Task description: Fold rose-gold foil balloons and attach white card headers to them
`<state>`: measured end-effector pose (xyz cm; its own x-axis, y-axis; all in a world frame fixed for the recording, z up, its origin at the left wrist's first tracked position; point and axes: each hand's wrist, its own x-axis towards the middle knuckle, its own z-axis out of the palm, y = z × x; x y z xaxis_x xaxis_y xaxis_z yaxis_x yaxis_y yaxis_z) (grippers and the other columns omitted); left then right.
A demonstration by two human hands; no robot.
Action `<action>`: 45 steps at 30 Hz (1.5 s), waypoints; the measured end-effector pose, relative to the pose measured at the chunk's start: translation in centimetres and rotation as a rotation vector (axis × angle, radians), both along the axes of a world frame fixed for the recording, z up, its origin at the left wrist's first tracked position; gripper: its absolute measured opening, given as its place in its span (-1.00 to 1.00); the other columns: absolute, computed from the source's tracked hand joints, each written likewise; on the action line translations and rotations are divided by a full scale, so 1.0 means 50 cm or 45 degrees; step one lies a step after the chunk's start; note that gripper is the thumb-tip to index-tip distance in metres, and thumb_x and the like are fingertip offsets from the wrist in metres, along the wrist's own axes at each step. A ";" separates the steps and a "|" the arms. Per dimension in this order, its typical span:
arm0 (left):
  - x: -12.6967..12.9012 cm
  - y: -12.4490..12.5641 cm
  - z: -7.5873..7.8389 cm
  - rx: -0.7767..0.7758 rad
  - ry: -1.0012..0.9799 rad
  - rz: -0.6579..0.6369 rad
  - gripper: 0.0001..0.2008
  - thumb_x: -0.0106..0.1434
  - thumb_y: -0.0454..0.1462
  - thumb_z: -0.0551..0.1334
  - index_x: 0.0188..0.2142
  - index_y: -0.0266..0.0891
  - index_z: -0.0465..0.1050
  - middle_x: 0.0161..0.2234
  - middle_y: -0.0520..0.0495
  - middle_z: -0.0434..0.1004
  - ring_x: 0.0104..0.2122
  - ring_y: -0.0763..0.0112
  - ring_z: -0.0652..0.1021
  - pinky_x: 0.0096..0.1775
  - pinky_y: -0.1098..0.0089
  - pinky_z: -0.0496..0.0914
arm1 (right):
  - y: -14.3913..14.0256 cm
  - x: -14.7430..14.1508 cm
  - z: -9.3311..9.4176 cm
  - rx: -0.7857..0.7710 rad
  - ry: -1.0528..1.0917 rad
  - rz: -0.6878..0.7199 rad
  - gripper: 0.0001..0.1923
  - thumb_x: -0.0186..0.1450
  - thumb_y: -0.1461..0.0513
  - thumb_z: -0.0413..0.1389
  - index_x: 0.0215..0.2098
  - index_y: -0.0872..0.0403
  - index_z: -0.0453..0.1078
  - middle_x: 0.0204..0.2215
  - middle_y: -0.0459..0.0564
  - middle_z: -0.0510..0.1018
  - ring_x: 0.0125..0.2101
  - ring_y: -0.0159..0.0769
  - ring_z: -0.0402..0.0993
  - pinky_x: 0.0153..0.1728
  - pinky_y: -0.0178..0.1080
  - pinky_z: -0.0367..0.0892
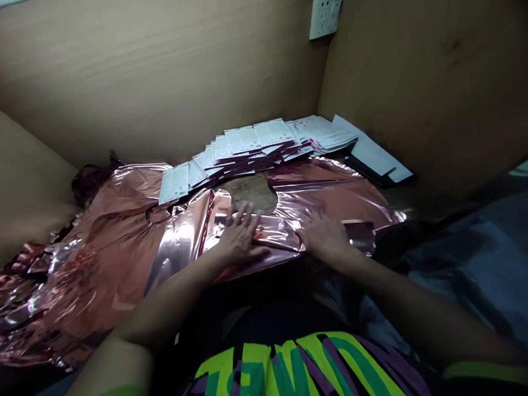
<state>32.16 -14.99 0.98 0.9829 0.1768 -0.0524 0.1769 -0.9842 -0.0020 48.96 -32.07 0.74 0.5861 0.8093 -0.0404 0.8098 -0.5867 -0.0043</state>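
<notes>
My left hand (240, 237) lies on a folded strip of shiny rose-gold foil (276, 229), its fingers stretched out and spread. On the right part of the same strip my right hand (324, 236) rests palm down, fingers extended and slightly blurred. A short end of the foil sticks out to the right of that hand. Beneath and behind the strip spreads more flat rose-gold foil (329, 189), with a rounded gap that shows a brown surface (250, 193). What lies under my palms is hidden.
Larger foil sheets (120, 227) cover the left side, crumpled at the edge. Behind the foil, white printed packets (239, 142) lie overlapped in a row. White sheets (326, 134) and a dark flat object (370, 170) are at right. Wooden panels (175, 67) enclose the back, with a wall socket (326, 14).
</notes>
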 end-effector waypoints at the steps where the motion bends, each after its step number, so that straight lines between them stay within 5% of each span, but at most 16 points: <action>1: -0.004 -0.018 -0.002 0.012 -0.036 -0.083 -0.09 0.21 0.17 0.18 0.37 -0.27 0.00 0.39 -0.33 -0.06 0.35 -0.17 0.01 0.30 -0.13 -0.12 | -0.008 -0.024 0.006 -0.007 0.053 -0.016 -0.56 0.41 0.11 -0.07 -0.02 0.22 0.51 -0.07 0.37 0.54 -0.05 0.13 0.46 -0.08 0.03 0.32; 5: -0.045 -0.070 -0.039 -0.045 -0.046 -0.218 -0.49 0.37 -0.21 0.09 0.29 -0.26 0.21 0.31 -0.26 0.19 0.27 0.03 0.25 0.28 0.06 0.10 | -0.027 -0.085 0.001 0.198 0.421 0.417 -0.58 0.42 0.19 -0.10 0.15 0.04 0.40 -0.18 0.13 0.61 -0.20 -0.13 0.53 -0.15 -0.15 0.38; 9: -0.091 -0.056 -0.070 -0.251 -0.088 -0.079 -0.45 0.35 -0.25 0.11 0.32 -0.25 0.13 0.34 -0.20 0.14 0.32 0.15 0.18 0.32 0.08 0.09 | -0.029 -0.063 -0.033 0.397 0.302 0.894 -0.37 0.28 0.34 0.00 0.32 0.00 0.21 0.21 0.13 0.35 0.15 -0.07 0.29 0.10 -0.04 0.29; 12: -0.123 -0.048 -0.072 -0.245 -0.199 0.056 -0.52 0.35 -0.25 0.13 0.25 -0.26 0.26 0.31 -0.17 0.21 0.33 0.15 0.17 0.33 0.09 0.08 | -0.021 -0.050 -0.056 0.385 0.237 1.222 -0.30 0.24 0.28 0.07 0.35 0.02 0.15 0.34 0.06 0.16 0.29 -0.02 0.06 0.24 0.06 0.11; 18: -0.185 -0.094 -0.095 -0.174 -0.681 0.321 -0.65 0.40 -0.32 0.01 0.07 -0.25 0.46 0.10 -0.18 0.50 0.15 0.23 0.44 0.22 0.12 0.28 | 0.027 -0.077 -0.078 0.600 0.258 1.240 -0.65 0.38 0.20 -0.01 0.04 0.07 0.49 -0.11 0.07 0.61 -0.16 -0.17 0.42 -0.06 -0.09 0.37; 22: -0.192 -0.095 -0.116 -0.397 -0.896 0.337 -0.75 0.39 -0.29 0.09 -0.07 -0.21 0.53 0.01 -0.11 0.57 0.10 0.24 0.47 0.21 0.06 0.26 | 0.054 -0.082 -0.084 0.902 0.450 1.231 -0.77 0.37 0.27 0.02 -0.19 0.07 0.54 -0.32 0.04 0.59 -0.28 -0.23 0.39 -0.21 -0.16 0.37; 28: -0.161 -0.092 -0.100 -0.373 -0.946 0.742 -0.69 0.37 -0.21 0.14 -0.44 -0.24 0.55 -0.14 -0.16 0.55 0.04 0.14 0.41 0.10 0.07 0.32 | 0.060 -0.093 -0.098 0.955 0.392 0.830 -0.65 0.38 0.16 0.08 -0.55 0.07 0.45 -0.42 0.03 0.52 -0.32 -0.23 0.38 -0.24 -0.14 0.34; 31: -0.158 -0.101 -0.091 -0.357 -0.877 0.808 -0.70 0.36 -0.24 0.14 -0.45 -0.23 0.56 -0.06 -0.13 0.52 0.06 0.16 0.36 0.13 0.06 0.28 | 0.049 -0.103 -0.095 1.066 0.091 0.668 -0.71 0.32 0.05 0.16 -0.38 0.11 0.50 -0.25 0.15 0.55 -0.13 -0.08 0.41 -0.07 -0.04 0.35; 35: -0.172 -0.118 -0.088 -0.424 -0.783 0.765 -0.67 0.31 -0.27 0.19 -0.58 -0.22 0.53 0.05 -0.09 0.49 0.12 0.12 0.28 0.17 0.05 0.23 | 0.028 -0.104 -0.079 0.761 0.044 1.260 -0.16 0.22 -0.22 0.11 0.24 0.20 0.27 0.25 0.26 0.29 0.31 0.11 0.03 0.26 0.12 0.07; 38: -0.190 -0.132 -0.078 -0.489 -0.687 0.767 -0.62 0.30 -0.28 0.20 -0.65 -0.24 0.48 0.17 -0.06 0.41 0.15 0.06 0.24 0.19 -0.05 0.18 | 0.013 -0.101 -0.080 0.476 0.122 1.460 0.12 0.13 -0.35 0.06 0.38 0.21 0.04 0.36 0.25 0.07 0.37 0.17 -0.16 0.30 0.22 -0.07; 41: -0.212 -0.135 -0.053 -0.629 -0.676 0.713 -0.66 0.32 -0.21 0.21 -0.59 -0.22 0.52 0.08 -0.09 0.49 0.13 0.07 0.31 0.19 -0.08 0.18 | 0.000 -0.100 -0.105 0.470 0.070 1.366 -0.09 0.29 -0.12 0.08 0.40 0.21 -0.02 0.36 0.24 0.06 0.37 0.13 -0.12 0.30 0.23 -0.05; 43: -0.224 -0.126 -0.035 -0.793 -0.625 0.449 -0.79 0.22 -0.12 0.33 -0.31 -0.22 0.57 0.13 -0.16 0.44 0.16 0.08 0.34 0.20 0.00 0.23 | -0.006 -0.097 -0.127 0.578 -0.025 1.286 -0.35 0.39 0.18 0.01 0.39 0.20 0.01 0.32 0.22 0.16 0.36 0.03 -0.04 0.30 0.17 0.02; 45: -0.227 -0.108 -0.027 -0.830 -0.516 0.124 -0.40 0.12 -0.10 0.41 0.09 -0.29 0.38 0.28 -0.32 0.22 0.26 0.05 0.26 0.24 0.04 0.21 | -0.009 -0.091 -0.144 0.714 -0.089 1.271 -0.44 0.40 0.36 -0.07 0.36 0.20 0.07 0.27 0.19 0.28 0.34 -0.05 0.02 0.29 0.12 0.08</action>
